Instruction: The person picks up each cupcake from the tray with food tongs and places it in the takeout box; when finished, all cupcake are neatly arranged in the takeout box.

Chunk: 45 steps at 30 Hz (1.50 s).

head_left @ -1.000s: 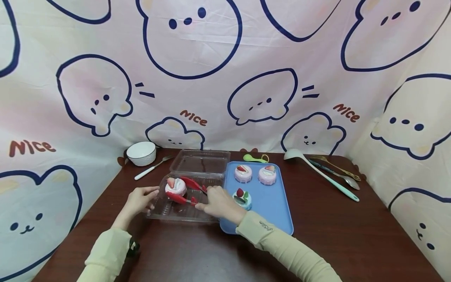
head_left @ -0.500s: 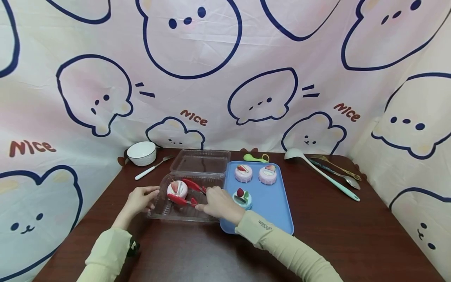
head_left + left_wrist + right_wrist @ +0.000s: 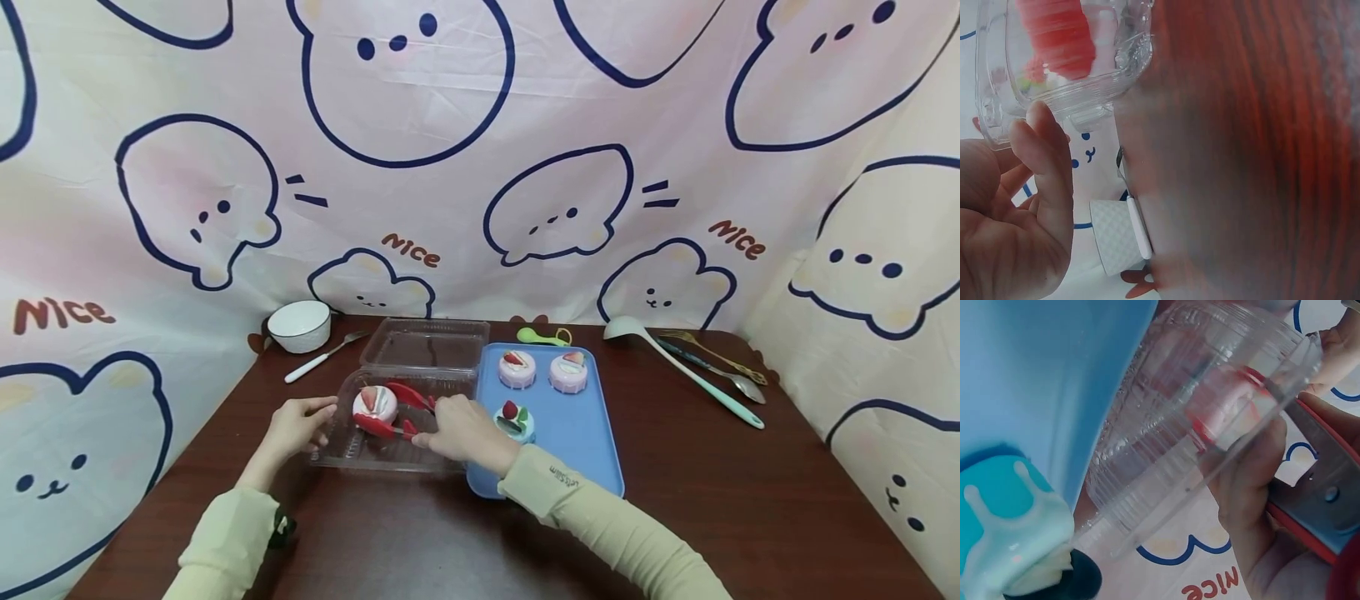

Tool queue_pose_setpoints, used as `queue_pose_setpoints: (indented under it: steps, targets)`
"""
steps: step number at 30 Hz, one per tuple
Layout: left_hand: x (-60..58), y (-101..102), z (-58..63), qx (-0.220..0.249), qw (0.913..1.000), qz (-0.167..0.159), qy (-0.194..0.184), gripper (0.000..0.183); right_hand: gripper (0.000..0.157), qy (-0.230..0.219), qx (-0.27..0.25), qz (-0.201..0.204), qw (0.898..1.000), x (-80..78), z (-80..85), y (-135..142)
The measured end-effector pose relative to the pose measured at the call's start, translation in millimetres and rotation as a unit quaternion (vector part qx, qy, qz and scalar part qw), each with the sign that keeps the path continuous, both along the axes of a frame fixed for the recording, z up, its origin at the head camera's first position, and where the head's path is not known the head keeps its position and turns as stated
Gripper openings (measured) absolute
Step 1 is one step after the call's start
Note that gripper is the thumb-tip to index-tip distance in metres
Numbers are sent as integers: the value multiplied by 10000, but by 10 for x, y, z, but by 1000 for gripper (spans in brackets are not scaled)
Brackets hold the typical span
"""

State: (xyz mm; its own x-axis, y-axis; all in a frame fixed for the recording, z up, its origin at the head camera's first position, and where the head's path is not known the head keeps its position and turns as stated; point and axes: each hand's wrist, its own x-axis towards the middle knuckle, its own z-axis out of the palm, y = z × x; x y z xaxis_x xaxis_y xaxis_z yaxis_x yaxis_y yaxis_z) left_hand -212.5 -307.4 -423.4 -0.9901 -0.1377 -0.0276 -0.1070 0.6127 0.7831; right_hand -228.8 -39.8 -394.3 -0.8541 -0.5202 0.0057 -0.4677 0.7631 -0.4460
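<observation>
My right hand [image 3: 468,432] grips a pair of red-tipped metal tongs [image 3: 407,395]. Their red tips lie on either side of a toy cake [image 3: 375,405], white and pink with a strawberry slice on top, inside the clear plastic container [image 3: 360,454]. At the container's left edge, my left hand [image 3: 294,433] pinches the rim between thumb and fingers. The left wrist view shows these fingertips [image 3: 1040,115] against the clear wall. Through the plastic in the right wrist view, the cake [image 3: 1235,403] shows blurred beside the tongs.
Right of the container, a blue tray [image 3: 577,450] bears two pink cakes [image 3: 517,369] and a blue cake [image 3: 515,423]. A white bowl [image 3: 300,327] and fork [image 3: 318,362] lie back left. Behind the tray is a green spoon [image 3: 542,337]; to the right, a ladle [image 3: 675,362] and other cutlery.
The toy cake has turned and sunk slightly between the tong tips, its strawberry side now facing up more. Both hands stay nearly where they were.
</observation>
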Motion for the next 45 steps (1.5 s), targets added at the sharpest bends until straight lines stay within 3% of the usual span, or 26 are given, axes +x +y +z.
queue_pose_setpoints:
  steps: [15, 26, 32, 36, 40, 45]
  targets:
    - [-6, 4, -8, 7, 10000, 43, -10, 39, 42, 95, -133, 59, 9998, -13, -62, 5]
    - [10, 1, 27, -27, 10000, 57, 44, 37, 67, 1130, -673, 174, 9912, 46, 27, 156]
    - [23, 30, 11, -1, 10000, 38, 25, 37, 74, 1724, -1136, 175, 9783, 122, 150, 569]
    - [14, 27, -2, -16, 10000, 62, 22, 37, 72, 1968, -1365, -58, 9709, 169, 195, 981]
    - [1, 22, -9, -21, 10000, 66, 39, 38, 72, 1897, -1340, -380, 9719, 228, 167, 1436]
    - [-4, 15, -31, -40, 10000, 50, 74, 38, 78, 1381, -906, -918, 9820, 348, 78, 1881]
